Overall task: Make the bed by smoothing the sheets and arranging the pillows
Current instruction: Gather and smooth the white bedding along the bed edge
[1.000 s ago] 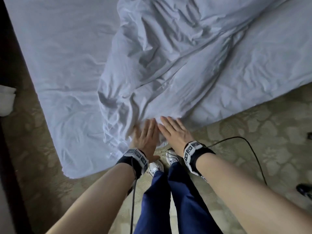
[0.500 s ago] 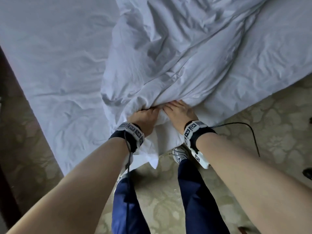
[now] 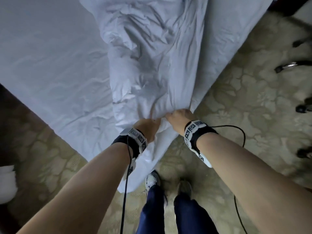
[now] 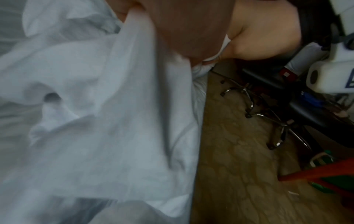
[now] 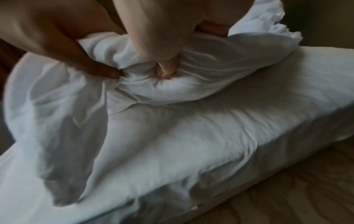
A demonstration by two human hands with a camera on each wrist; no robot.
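A crumpled white duvet [image 3: 152,61] lies in a ridge down the bed, over the smoother white fitted sheet [image 3: 50,65]. At the bed's near corner my left hand [image 3: 148,127] and right hand [image 3: 179,117] sit side by side, each gripping a bunch of the duvet's edge, and a flap hangs below them toward the floor. In the right wrist view my right hand [image 5: 153,45] and left hand [image 5: 76,50] dig their fingers into the bunched duvet [image 5: 172,84]. The left wrist view is blurred, with the duvet [image 4: 95,106] under my left hand [image 4: 187,30]. No pillow is in view.
Patterned carpet [image 3: 244,107] surrounds the bed. An office chair's castor base [image 3: 287,66] stands at the right, close to the bed's side. Dark wooden furniture [image 3: 10,124] and a white object [image 3: 6,183] are at the left. My shoes [image 3: 152,179] are just below the hanging flap.
A second ago both hands lay flat on the duvet's edge. They have since curled round the cloth and lifted it, and my view has swung so the bed corner points toward me.
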